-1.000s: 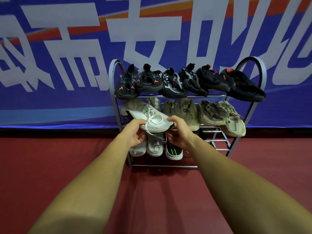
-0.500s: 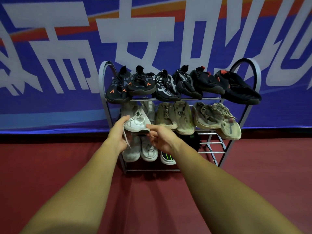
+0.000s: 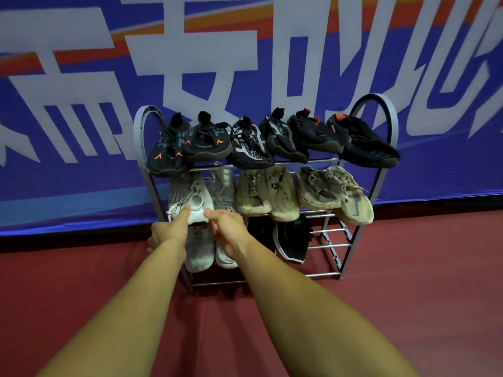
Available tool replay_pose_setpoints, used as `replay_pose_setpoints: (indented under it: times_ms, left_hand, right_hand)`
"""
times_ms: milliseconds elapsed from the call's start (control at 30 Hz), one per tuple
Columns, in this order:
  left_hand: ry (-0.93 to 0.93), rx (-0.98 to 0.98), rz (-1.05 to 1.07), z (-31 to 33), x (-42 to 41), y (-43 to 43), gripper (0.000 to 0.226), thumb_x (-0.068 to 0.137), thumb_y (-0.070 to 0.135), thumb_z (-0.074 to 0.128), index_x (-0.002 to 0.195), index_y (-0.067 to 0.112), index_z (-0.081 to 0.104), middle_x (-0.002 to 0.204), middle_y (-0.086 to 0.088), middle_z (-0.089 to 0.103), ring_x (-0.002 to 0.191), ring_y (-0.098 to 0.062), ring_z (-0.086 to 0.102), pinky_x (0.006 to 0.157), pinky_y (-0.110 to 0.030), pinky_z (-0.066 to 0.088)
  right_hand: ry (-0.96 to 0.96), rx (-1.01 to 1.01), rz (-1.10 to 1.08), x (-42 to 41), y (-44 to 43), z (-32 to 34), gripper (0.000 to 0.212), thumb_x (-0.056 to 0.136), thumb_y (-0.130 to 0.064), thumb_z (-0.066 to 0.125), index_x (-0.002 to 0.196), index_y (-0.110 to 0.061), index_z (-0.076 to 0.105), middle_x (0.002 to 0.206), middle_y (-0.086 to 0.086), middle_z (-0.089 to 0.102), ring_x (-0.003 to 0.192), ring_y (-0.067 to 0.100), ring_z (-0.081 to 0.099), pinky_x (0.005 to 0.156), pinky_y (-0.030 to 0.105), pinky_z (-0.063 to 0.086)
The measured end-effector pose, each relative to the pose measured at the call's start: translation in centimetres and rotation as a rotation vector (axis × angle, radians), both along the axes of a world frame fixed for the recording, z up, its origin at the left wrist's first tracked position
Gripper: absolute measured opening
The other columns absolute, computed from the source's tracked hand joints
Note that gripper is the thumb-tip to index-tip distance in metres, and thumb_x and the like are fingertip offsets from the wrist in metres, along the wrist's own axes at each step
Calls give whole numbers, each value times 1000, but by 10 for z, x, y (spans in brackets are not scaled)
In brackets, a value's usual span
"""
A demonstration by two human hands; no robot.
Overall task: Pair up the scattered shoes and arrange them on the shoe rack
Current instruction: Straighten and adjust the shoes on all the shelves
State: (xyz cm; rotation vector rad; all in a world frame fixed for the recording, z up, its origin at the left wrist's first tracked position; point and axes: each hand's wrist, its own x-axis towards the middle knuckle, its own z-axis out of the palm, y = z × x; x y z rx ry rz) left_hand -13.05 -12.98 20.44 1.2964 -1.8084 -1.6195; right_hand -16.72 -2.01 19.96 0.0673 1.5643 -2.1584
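A grey metal shoe rack (image 3: 381, 186) with three tiers stands against a blue banner. A white sneaker (image 3: 190, 197) lies at the left end of the middle tier, toe toward me. My left hand (image 3: 167, 232) pinches its toe from the left and my right hand (image 3: 227, 229) pinches it from the right. A grey sneaker (image 3: 221, 186) lies just beside it. Several black shoes (image 3: 250, 145) fill the top tier. Beige shoes (image 3: 283, 194) take the rest of the middle tier. White shoes (image 3: 201, 251) and black shoes (image 3: 292, 238) sit on the bottom tier.
The rack stands on a red floor (image 3: 408, 308). The blue banner (image 3: 81, 131) with large white characters rises directly behind it. The right part of the bottom tier shows bare metal bars (image 3: 326, 246).
The white sneaker was held in the air in front of the rack, turned sideways. Both hands have carried it up and back onto the middle tier's left end, toe now pointing toward me.
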Motion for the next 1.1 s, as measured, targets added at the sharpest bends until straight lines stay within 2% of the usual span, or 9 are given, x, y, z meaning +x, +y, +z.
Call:
replay_pose_setpoints:
  times_ms: [67, 167, 233, 300, 400, 733, 967, 1000, 1100]
  left_hand:
    - [13, -37, -31, 2, -1, 0, 65, 77, 58, 72, 113, 4, 66, 124, -16, 62, 111, -33, 56, 98, -41, 46]
    - [166, 123, -94, 6, -2, -1, 29, 84, 38, 74, 83, 10, 66, 89, -10, 64, 66, -20, 52, 57, -28, 43]
    - [197, 243, -97, 7, -4, -6, 19, 85, 25, 75, 78, 13, 63, 78, -7, 61, 54, -14, 45, 42, -21, 37]
    - [225, 351, -84, 8, -5, -11, 13, 87, 16, 73, 80, 11, 63, 75, -5, 64, 54, -12, 49, 36, -16, 38]
    - [253, 471, -42, 5, -6, -15, 7, 90, 10, 69, 93, 8, 64, 81, -5, 65, 62, -13, 57, 45, -18, 44]
    - [190, 419, -71, -2, -21, -42, 22, 92, 13, 67, 113, 12, 63, 90, -4, 62, 63, -10, 52, 52, -20, 42]
    - [229, 431, -59, -5, -23, -52, 31, 91, 7, 66, 122, 7, 62, 100, -8, 65, 63, -12, 56, 42, -17, 44]
    - [264, 429, -35, -6, -24, -52, 30, 90, 5, 66, 119, 6, 62, 105, -10, 67, 68, -14, 60, 45, -16, 46]
    - [300, 387, 34, -11, -28, -48, 14, 88, 6, 69, 98, 8, 60, 110, -10, 67, 97, -23, 65, 81, -27, 54]
  right_hand:
    - [1, -2, -26, 0, -6, -3, 11, 90, -21, 71, 91, -10, 68, 61, 0, 53, 54, 12, 43, 56, 26, 37]
    - [-13, -38, -53, -2, -10, -6, 15, 91, -20, 71, 98, -7, 67, 56, -2, 55, 50, 9, 47, 51, 23, 39]
    - [-4, -39, -55, -3, -11, -6, 25, 90, -20, 73, 106, -1, 68, 59, -2, 58, 52, 10, 50, 54, 25, 43]
    - [35, -4, -33, -5, -12, -6, 36, 88, -22, 75, 112, 5, 68, 76, 8, 65, 68, 19, 58, 69, 38, 52]
    - [123, 69, 15, -8, -14, -1, 35, 90, -24, 73, 110, 4, 69, 101, 19, 73, 84, 22, 63, 90, 42, 55]
    - [175, 206, 55, -15, -8, 2, 6, 91, -3, 61, 93, -1, 67, 74, 9, 69, 48, 8, 56, 43, 14, 42]
    - [170, 231, 67, -21, 10, 6, 11, 91, 1, 57, 86, -4, 66, 77, 12, 71, 51, 9, 55, 42, 12, 40]
    - [164, 232, 74, -21, 14, 7, 10, 92, 1, 57, 88, -3, 66, 77, 12, 70, 52, 10, 55, 41, 12, 40]
    - [165, 273, 111, -20, 26, 10, 11, 90, 5, 57, 88, -1, 66, 78, 13, 67, 56, 13, 53, 41, 13, 42]
